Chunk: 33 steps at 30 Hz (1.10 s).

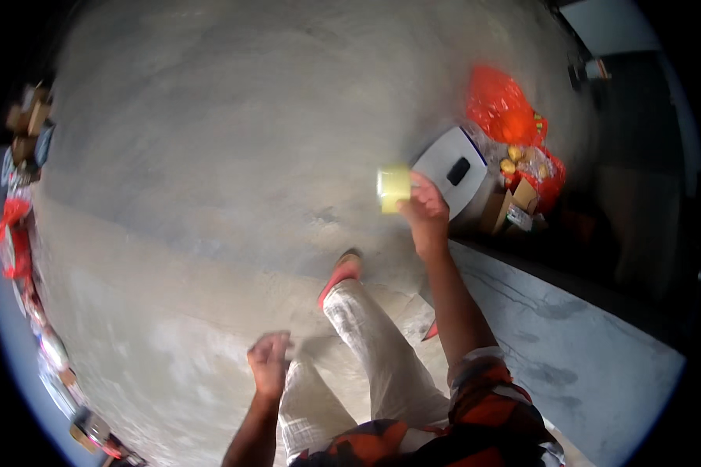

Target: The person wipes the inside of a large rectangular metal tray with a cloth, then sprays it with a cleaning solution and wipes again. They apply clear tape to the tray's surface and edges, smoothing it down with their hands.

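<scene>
My right hand [427, 207] is stretched out ahead over the floor, its fingers closed on a pale yellow, shiny roll of tape [394, 190]. From this angle the roll partly hides my fingertips. A grey-white, lid-like panel [449, 159] with a dark oval on it lies just beyond that hand. My left hand [269, 364] hangs low in front of my legs, somewhat blurred. Its fingers are loosely bent and slightly apart, and nothing shows in them.
To the right runs a grey marbled slab [557, 342]. Beyond it are red plastic bags [506, 105], yellow round items [512, 158] and an opened cardboard box [494, 212]. Boxes and packages [27, 128] line the far left edge. Concrete floor [234, 132] stretches ahead of my pink shoe [343, 274].
</scene>
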Tool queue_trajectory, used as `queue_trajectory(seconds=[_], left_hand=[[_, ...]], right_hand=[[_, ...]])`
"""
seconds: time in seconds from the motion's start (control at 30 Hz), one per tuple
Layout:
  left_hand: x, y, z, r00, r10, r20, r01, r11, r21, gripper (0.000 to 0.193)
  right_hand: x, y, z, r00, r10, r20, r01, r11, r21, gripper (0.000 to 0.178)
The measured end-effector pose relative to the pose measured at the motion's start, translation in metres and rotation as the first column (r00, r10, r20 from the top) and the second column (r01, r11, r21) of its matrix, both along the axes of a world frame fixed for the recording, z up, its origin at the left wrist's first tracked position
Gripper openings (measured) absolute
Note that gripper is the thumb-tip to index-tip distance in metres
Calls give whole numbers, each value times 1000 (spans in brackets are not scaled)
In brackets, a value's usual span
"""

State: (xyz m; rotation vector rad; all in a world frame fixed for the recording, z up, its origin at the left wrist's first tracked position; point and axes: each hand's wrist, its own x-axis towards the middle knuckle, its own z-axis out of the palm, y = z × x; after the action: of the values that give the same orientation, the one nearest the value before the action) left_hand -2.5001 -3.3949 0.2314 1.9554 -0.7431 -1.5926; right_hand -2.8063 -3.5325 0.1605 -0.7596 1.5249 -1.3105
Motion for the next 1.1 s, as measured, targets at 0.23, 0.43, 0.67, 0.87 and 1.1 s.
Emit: queue_trajectory(seconds=[0.23,0.43,0.67,0.87,1.1], left_hand=[[107,-21,153,909,54,413,306,585,-751,36],[269,108,251,949,75,308,206,592,-779,50],[417,250,294,797,540,272,-4,455,-890,34],[514,328,298,645,713,275,-131,458,-879,29],[614,379,333,569,685,454,-91,602,-794,26]], right_hand=[[235,89,195,833,552,-17,-543,813,-211,41],[422,203,303,651,759,5,-699,602,-385,42],[600,294,360,392,919,39,-850,378,-366,42],[717,352,355,70,949,307,-958,149,-244,39],[823,348,376,-339,941,-5,-936,-338,-94,34]])
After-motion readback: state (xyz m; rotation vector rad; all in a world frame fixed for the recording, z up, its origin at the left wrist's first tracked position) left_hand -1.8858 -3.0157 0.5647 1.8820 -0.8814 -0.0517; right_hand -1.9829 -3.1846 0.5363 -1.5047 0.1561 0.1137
